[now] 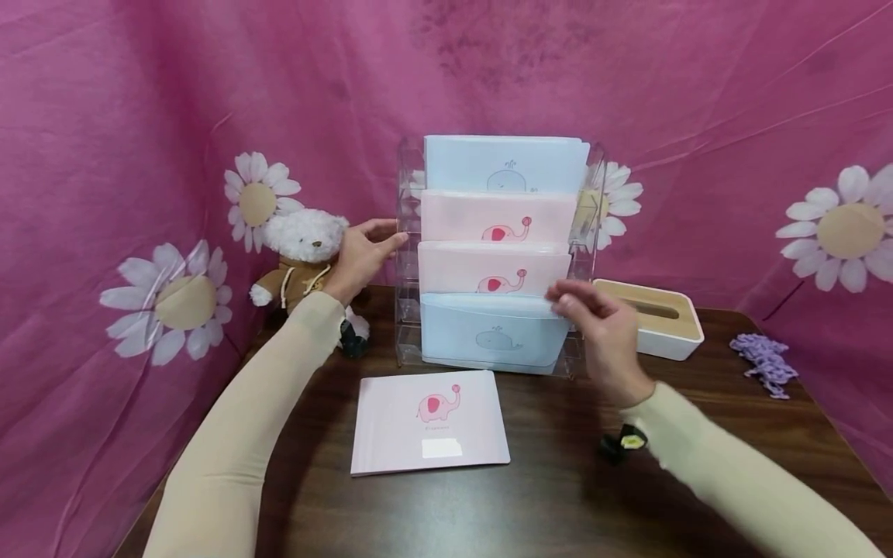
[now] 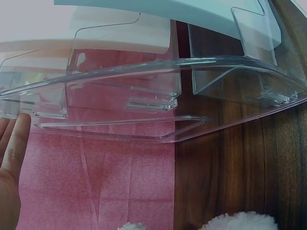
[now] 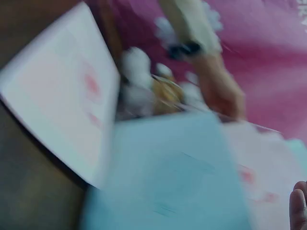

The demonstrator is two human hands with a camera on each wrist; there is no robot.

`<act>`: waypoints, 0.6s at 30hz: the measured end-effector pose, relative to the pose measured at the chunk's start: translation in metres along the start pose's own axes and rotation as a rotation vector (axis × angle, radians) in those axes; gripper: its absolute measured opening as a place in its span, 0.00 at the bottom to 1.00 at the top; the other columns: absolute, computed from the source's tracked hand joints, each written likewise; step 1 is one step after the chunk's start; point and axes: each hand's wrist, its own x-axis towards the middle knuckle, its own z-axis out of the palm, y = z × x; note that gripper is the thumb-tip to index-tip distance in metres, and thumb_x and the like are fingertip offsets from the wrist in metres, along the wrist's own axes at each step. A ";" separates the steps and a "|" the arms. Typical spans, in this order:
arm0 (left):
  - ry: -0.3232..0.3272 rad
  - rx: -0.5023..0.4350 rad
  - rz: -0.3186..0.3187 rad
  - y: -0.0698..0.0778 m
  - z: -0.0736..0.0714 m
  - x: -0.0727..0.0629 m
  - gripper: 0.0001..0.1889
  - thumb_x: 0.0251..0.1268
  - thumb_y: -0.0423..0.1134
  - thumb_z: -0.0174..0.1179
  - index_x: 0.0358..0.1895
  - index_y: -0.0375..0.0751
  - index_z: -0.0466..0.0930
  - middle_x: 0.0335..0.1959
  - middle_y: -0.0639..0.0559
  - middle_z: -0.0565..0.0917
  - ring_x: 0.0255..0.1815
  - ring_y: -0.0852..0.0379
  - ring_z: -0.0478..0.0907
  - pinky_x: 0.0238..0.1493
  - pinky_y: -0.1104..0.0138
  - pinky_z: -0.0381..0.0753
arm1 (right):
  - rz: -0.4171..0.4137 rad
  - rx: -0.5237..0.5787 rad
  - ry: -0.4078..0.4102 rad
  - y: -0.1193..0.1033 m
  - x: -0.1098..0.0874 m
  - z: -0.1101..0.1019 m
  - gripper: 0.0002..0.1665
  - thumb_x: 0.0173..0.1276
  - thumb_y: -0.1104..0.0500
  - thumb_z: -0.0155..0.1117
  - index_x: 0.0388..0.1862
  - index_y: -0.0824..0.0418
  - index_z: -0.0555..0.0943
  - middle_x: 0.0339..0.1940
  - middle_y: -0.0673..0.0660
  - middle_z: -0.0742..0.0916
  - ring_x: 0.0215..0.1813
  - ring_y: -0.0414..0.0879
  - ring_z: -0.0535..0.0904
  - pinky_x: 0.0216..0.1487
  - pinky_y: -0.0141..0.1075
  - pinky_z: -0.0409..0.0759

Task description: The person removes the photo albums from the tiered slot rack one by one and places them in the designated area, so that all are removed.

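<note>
A clear plastic tiered rack [image 1: 408, 341] stands upright, holding pale blue whale folders and pink elephant folders in a column. My left hand [image 1: 366, 252] is at the rack's left side, its fingertips at the transparent side panel; the left wrist view shows the fingers [image 2: 18, 141] fairly straight beside it. Close to the right edge of the lowest blue folder [image 1: 495, 333] is my right hand [image 1: 603, 333], fingers loosely bent and nothing visible in them. Whether it touches the folder I cannot tell. A pink elephant folder [image 1: 391, 418] lies flat on the table before the rack.
A white teddy bear [image 1: 307, 236] in a brown top sits left of the rack, behind my left wrist. To the right are a white tissue box with a wooden lid [image 1: 673, 341] and a purple crocheted piece [image 1: 763, 360]. Pink flowered cloth [image 1: 698, 93] hangs behind.
</note>
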 end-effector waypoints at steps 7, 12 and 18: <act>-0.012 -0.022 -0.023 0.000 -0.002 -0.001 0.25 0.66 0.42 0.69 0.64 0.39 0.79 0.60 0.39 0.84 0.57 0.42 0.85 0.59 0.56 0.85 | -0.224 0.082 0.039 -0.053 0.088 -0.009 0.17 0.63 0.76 0.66 0.52 0.79 0.81 0.42 0.62 0.91 0.44 0.50 0.87 0.51 0.34 0.86; -0.008 -0.021 -0.029 -0.001 -0.001 0.000 0.25 0.66 0.42 0.69 0.64 0.38 0.79 0.60 0.38 0.84 0.57 0.42 0.85 0.58 0.56 0.85 | -0.154 0.225 0.068 -0.077 0.144 -0.016 0.21 0.61 0.75 0.70 0.53 0.78 0.81 0.42 0.65 0.90 0.45 0.53 0.89 0.53 0.38 0.86; -0.001 -0.013 -0.027 -0.001 0.000 0.001 0.25 0.65 0.43 0.70 0.63 0.39 0.81 0.60 0.39 0.84 0.53 0.49 0.87 0.52 0.64 0.87 | 0.037 0.259 0.028 -0.076 0.175 -0.024 0.22 0.59 0.74 0.73 0.53 0.78 0.82 0.40 0.66 0.91 0.42 0.54 0.91 0.50 0.40 0.86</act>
